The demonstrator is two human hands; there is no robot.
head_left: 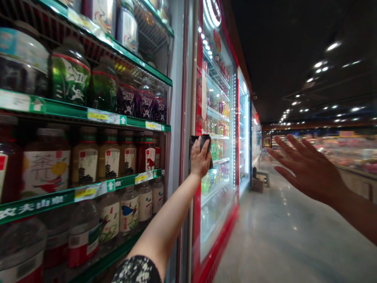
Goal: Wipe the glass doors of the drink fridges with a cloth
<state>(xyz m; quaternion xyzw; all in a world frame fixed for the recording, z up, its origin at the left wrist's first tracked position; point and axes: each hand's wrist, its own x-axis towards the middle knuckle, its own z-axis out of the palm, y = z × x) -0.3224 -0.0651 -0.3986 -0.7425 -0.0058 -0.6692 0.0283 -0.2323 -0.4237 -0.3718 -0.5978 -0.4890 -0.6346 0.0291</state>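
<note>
My left hand [201,158] reaches out with the arm stretched forward. Its fingers press a dark cloth [211,162] flat beside the upright door frame [187,98] of the near drinks cooler. Whether the cloth touches the frame or glass next to it, I cannot tell. Out to the right, my right hand [309,167] is raised in the air, fingers spread, holding nothing; it looks slightly blurred. Left of my arm, green-edged shelves [129,122] carry rows of bottled drinks, among them a green bottle [70,74] and tea bottles [112,155].
A red-framed, lit cooler [218,232] stands just past the near one, with further coolers behind it. Low boxes [258,182] sit on the grey floor [265,236] along that row. A blurred display counter [356,177] runs along the right.
</note>
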